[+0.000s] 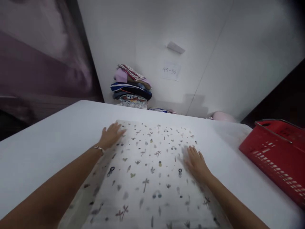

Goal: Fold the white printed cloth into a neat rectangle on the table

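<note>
A white cloth (152,173) printed with small palm trees, birds, leaves and rainbows lies spread on the table before me. Its near part runs out of view at the bottom. My left hand (111,135), with a bracelet at the wrist, rests on the cloth's far left edge, fingers stretched out. On the right side of the cloth, my right hand (196,163) lies flat with its fingers apart and slightly blurred. Neither hand grips the fabric.
The white table (54,136) reaches to both sides. A red plastic basket (274,156) stands at its right. Behind the table's far edge, a stack of folded clothes (132,86) rises against the wall, near a paper sign (171,70) reading 45-50. A pink item (222,116) shows at the back right.
</note>
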The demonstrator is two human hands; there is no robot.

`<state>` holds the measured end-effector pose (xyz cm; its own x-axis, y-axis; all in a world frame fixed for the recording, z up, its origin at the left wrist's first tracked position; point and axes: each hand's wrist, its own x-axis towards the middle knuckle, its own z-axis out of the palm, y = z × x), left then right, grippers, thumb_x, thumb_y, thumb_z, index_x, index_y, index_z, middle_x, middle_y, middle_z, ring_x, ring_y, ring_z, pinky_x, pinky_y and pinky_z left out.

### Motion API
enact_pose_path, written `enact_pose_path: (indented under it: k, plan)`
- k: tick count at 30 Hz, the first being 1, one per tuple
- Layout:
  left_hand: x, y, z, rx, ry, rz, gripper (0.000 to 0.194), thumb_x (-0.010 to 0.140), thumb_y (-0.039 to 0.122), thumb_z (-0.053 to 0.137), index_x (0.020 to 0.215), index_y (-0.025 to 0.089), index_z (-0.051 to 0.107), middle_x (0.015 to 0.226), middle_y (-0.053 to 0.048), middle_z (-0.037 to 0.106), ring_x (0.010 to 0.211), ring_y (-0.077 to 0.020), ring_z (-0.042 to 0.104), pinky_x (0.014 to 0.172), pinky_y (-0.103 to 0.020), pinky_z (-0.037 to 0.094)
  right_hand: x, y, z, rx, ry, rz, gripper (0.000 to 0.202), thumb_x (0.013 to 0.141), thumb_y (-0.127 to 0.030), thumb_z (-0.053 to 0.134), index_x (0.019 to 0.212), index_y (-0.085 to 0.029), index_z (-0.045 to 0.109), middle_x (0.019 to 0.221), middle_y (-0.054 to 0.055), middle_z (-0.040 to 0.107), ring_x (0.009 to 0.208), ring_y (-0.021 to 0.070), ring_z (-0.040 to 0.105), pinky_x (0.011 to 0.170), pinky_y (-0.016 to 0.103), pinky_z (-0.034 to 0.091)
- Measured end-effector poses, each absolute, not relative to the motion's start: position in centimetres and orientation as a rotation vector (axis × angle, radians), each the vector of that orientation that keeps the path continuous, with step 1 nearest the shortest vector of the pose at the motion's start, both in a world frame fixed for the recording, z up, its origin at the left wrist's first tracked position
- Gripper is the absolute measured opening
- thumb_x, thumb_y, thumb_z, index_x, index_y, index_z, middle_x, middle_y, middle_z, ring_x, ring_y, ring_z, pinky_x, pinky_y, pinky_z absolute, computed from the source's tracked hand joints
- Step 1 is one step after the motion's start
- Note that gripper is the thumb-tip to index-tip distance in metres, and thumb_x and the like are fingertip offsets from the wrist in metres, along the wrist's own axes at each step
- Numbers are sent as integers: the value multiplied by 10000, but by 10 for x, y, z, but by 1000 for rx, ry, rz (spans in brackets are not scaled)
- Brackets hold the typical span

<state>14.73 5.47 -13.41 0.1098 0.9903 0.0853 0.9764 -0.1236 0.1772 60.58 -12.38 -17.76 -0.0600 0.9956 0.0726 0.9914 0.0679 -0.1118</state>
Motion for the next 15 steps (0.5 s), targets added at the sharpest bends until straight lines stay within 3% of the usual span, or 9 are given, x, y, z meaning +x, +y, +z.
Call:
enact_pose_path:
  k: [3,6,15]
  plan:
    - [142,-5,-141,2322,1931,184,679,909,572,240,1460,183,321,1572,-95,177,1448,-274,137,1149,-527,102,616,-166,-195,-2092,-2171,-40,678,936,-566,231,1492,-185,296,1546,106,258,1437,285,181,1138,532,185]
    - [133,-53,-151,2261,1996,161,691,904,575,260,1467,176,308,1565,-104,196,1447,-287,138,1148,-538,104,622,-179,-204,-2189,-2138,-50,682,925,-561,248,1448,-144,379,1528,127,299,1424,294,224,1124,527,224]
    - [121,-94,-145,2111,2060,182,654,911,585,267,1453,224,327,1562,-99,213,1446,-281,148,1136,-565,124,610,-204,-195,-2194,-2133,-146,674,923,-537,224,1442,-136,378,1524,121,316,1416,293,247,1114,535,235]
